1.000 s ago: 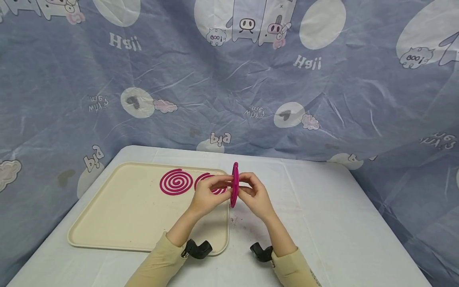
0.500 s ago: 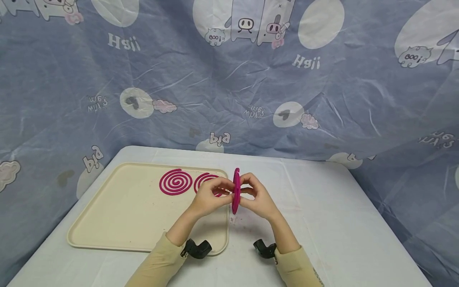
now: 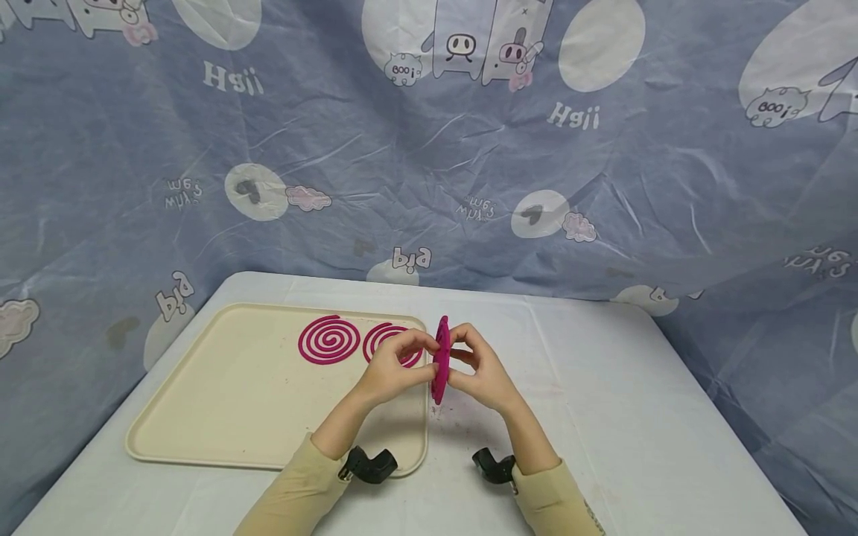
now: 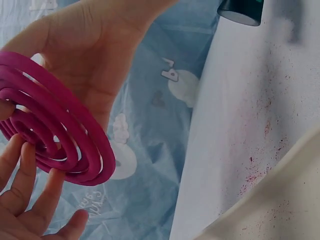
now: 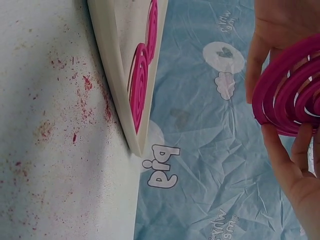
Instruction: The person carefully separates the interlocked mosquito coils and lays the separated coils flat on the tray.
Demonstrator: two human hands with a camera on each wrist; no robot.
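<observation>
In the head view, a magenta mosquito coil [image 3: 441,365] stands nearly edge-on between the two hands, above the tray's right edge. The left hand [image 3: 392,370] pinches it from the left with thumb and fingers. From the right, the right hand [image 3: 488,372] holds its other face the same way. Close up in the left wrist view, the held coil [image 4: 82,125] shows its spiral rings with narrow gaps, and several fingertips of the left hand [image 4: 35,205] press on them. Two more coils lie flat on the tray: a left coil [image 3: 328,340] and a right coil [image 3: 375,344], partly behind the left hand.
A cream tray [image 3: 221,402] covers the left part of the white table [image 3: 603,417]. Reddish crumbs [image 5: 86,82] are scattered on the cloth beside the tray's right edge. A blue patterned curtain [image 3: 402,149] hangs behind the table. Each wrist bears a black camera mount [image 3: 371,466].
The held coil has come down slightly and tilted a little, with its left face now showing more. The right hand has shifted slightly down and right. The coils on the tray have stayed put.
</observation>
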